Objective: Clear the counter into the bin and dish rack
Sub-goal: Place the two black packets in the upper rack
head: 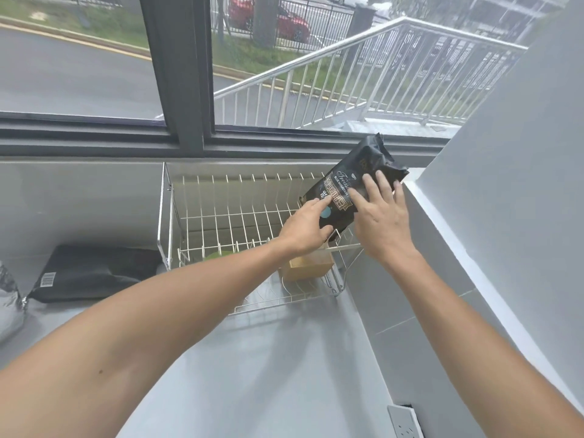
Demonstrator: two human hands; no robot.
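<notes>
- Your left hand [305,230] has its fingers spread flat against the lower face of the bag [350,188], pressing rather than wrapping; your right hand [380,216] lies open over the middle of the bag, fingers fanned on its front. Neither is closed around it, so the bag is steadied more than gripped.
- The bag stands tilted at the right end of the rack [221,216], top leaning toward the wall [505,172], its bottom edge hidden behind your left hand.
- To seat it well, I judge you should keep both palms on until the base sits between the wires; a soft bag may slump or slide once you let go.
- Ease it toward upright, or let it lean against the rack's back, then lift one hand at a time to test it.
- Mind the box [308,268] below the rack's right end and the green thing [218,256] under the wires; what that is, I cannot tell.
- On the tabletop [268,358] another black bag [94,271] lies left of the rack, with a silver pouch [9,298] at the edge, both yet to clear.
</notes>
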